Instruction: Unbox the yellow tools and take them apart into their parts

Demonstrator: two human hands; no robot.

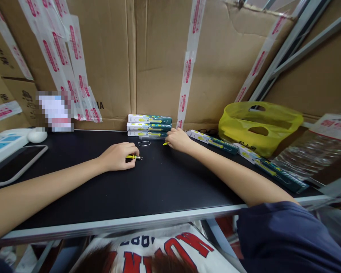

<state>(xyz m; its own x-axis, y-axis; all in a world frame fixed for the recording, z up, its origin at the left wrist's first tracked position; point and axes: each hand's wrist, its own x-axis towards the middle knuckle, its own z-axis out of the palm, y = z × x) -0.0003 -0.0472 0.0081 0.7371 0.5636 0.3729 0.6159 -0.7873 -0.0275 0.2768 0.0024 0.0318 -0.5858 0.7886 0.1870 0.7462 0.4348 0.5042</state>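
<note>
My left hand is closed round a yellow tool with a metal tip, held low over the black tabletop. My right hand has its fingers pressed together on a small yellow piece, in front of the stacked boxes. Between the hands, a thin wire loop lies on the table. Just behind it is a clear plastic strip, partly covered by my right hand. The stacked white and green boxes rest against the cardboard wall.
Two more boxes lie end to end at the right, by a yellow plastic bag and clear bottles. At the left are a phone, a white round object and a white case with blue parts.
</note>
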